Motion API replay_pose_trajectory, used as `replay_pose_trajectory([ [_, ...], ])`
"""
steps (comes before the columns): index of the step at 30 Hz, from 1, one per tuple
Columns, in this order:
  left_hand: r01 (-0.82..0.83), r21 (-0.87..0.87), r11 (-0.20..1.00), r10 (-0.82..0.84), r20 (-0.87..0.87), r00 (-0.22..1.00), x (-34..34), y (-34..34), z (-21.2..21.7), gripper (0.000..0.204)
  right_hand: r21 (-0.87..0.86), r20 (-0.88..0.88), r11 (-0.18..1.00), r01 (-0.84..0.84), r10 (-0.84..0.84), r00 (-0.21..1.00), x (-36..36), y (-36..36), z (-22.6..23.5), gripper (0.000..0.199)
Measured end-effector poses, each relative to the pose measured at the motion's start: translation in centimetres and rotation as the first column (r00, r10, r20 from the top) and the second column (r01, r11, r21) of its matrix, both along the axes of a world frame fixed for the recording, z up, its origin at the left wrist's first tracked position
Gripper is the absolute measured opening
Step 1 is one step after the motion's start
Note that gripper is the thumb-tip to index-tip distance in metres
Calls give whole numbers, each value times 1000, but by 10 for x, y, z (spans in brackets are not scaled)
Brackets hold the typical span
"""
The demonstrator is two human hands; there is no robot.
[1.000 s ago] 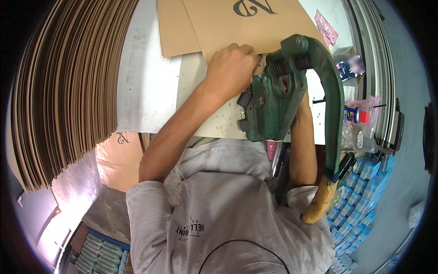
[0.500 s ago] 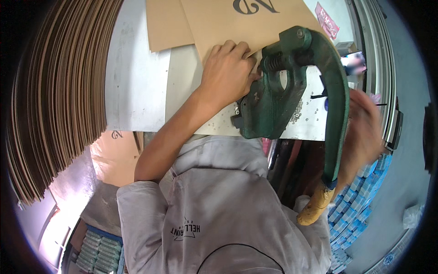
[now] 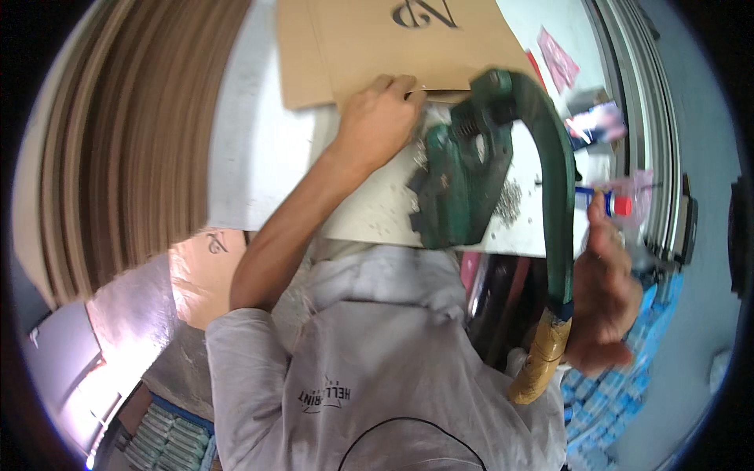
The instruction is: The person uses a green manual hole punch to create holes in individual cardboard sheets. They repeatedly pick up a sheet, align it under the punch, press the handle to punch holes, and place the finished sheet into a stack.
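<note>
Left hand: the left hand (image 3: 378,118) lies flat with fingers spread on the near edge of the brown cardboard sheet (image 3: 408,47), pressing it to the table (image 3: 259,157); it grips nothing, and it has kept its place on the sheet since the earlier frames.
Right hand: the right hand (image 3: 601,302) sits at the low end of the lever, its fingers curled beside the tape-wrapped handle (image 3: 542,357); motion blur hides whether they have closed around it. Half a second ago this hand was higher and further right, apart from the handle.
Press: the green cast-metal lever press (image 3: 463,184) stands on the near right part of the table, its head just right of the left hand, at the cardboard's edge.
Lever: the long green lever (image 3: 554,180) arcs from the press head down to the right, past the table's near edge.
Change: the lever's handle end sits in much the same place as before; the view has shifted a little.
Hard to make out: the spot where the press meets the cardboard is covered by the press head and fingers.
Scraps: small metal bits (image 3: 510,200) lie scattered beside the press.
Left side: a tall stack of cardboard sheets (image 3: 118,141) curves along the left, cut off at the rim.
Far right: a small blue and red bottle (image 3: 609,202), blurred.
</note>
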State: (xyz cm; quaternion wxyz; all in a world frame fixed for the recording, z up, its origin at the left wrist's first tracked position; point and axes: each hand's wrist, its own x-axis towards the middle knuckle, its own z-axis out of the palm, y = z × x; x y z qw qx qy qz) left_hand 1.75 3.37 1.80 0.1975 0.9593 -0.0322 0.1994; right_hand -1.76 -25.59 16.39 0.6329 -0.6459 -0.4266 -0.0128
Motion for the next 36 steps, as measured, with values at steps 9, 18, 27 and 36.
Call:
replay_pose_trajectory([
  [9, 132, -800, 585, 617, 545, 568, -84, 52, 151, 8, -115, -400, 916, 385, -397, 826, 35, -46, -115, 34],
  [18, 130, -880, 456, 747, 459, 482, -264, 152, 229, 21, -213, -322, 882, 421, -471, 821, 49, -48, -123, 22],
  [27, -147, -919, 366, 783, 219, 582, -284, 193, 204, 19, -697, 157, 611, 375, -380, 911, 107, -40, -175, 31],
  [36, -498, -601, 625, 713, 700, 49, -269, 144, 180, 24, -691, -14, 660, 294, -418, 908, 99, -42, -188, 15],
])
